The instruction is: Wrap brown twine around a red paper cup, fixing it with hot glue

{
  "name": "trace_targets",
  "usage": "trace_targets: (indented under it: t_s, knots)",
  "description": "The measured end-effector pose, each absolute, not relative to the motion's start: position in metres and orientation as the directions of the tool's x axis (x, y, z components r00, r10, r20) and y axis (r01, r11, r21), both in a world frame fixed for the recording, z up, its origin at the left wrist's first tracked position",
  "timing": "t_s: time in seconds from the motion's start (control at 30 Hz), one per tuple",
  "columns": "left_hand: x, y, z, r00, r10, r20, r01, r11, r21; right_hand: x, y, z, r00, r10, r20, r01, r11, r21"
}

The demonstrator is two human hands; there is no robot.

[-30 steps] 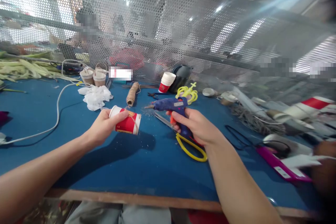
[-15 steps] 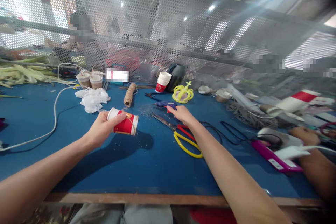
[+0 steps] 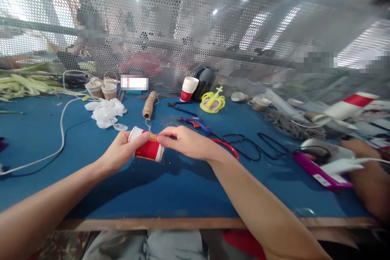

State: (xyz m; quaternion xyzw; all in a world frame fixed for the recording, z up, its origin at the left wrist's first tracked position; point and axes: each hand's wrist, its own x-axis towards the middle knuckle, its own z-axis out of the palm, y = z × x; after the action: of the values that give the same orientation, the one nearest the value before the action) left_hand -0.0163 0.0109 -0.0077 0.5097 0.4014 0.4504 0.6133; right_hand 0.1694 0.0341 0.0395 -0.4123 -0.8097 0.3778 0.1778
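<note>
My left hand (image 3: 123, 150) is wrapped round a red and white paper cup (image 3: 148, 150), held on its side above the table. A strand of twine runs from the twine spool (image 3: 149, 105) to the cup. At the cup's bottom end, my right hand (image 3: 179, 140) has thumb and fingers pinched together, apparently on the twine's loose end; the fingertips hide most of it. The blue glue gun (image 3: 196, 125) lies on the table just beyond my right hand. Of the scissors, a red handle (image 3: 228, 146) shows past my right forearm, which covers the rest.
Behind stand stacked paper cups (image 3: 189, 88), a dark kettle (image 3: 204, 83), pliers (image 3: 183, 108) and a yellow crown-shaped piece (image 3: 212, 102). A crumpled white plastic bag (image 3: 106, 111) lies left. A purple power strip (image 3: 319, 174) and another person's arm (image 3: 368, 183) are at right.
My right hand has let go of the glue gun, which stays on the table, and moved left to the paper cup. My left hand still holds the cup.
</note>
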Motion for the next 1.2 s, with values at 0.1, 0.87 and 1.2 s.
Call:
trace_targets:
  t_s: [0.1,0.87,1.2]
  knots:
    - [-0.017,0.01,-0.008,0.281,0.959,-0.04,-0.141,0.083,0.986,0.165,0.033,0.028,-0.548,0.832,-0.083,0.428,0.193,-0.883]
    - [-0.011,0.005,-0.003,0.292,0.942,-0.165,-0.189,0.225,0.956,0.163,0.026,0.022,-0.31,0.948,-0.073,-0.125,-0.117,-0.985]
    - [-0.013,0.005,-0.004,0.287,0.942,-0.172,-0.197,0.233,0.952,0.165,0.028,0.019,-0.278,0.958,-0.065,-0.073,-0.088,-0.993]
